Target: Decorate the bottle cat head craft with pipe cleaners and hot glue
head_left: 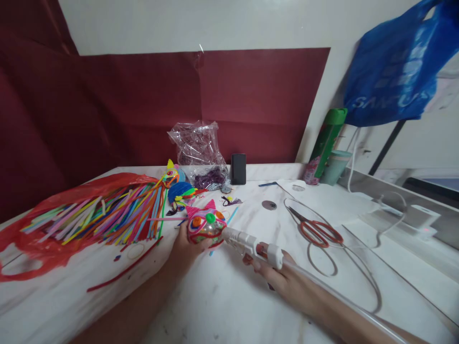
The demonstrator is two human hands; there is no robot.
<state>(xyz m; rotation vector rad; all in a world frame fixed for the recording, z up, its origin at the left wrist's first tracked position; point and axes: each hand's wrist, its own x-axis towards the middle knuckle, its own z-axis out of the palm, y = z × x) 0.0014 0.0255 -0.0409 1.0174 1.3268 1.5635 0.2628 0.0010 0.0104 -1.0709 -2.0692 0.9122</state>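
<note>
My left hand (184,248) is closed round a small ball-shaped craft figure (205,225) wrapped in coloured pipe cleaners, with pink ears and a green dot. A white glue gun (251,244) sits in the grip of my right hand (278,274). Its nozzle touches the right side of the figure, and a clear glue stick runs back from it along my right forearm. Both hands hover just above the white marble table (222,296).
A red plastic bag with several coloured pipe cleaners (103,215) lies at the left. Red-handled scissors (315,229), a white cable, a small dark box (238,168), a clear bag (201,148), a green can (324,143) and a power strip (412,217) lie beyond.
</note>
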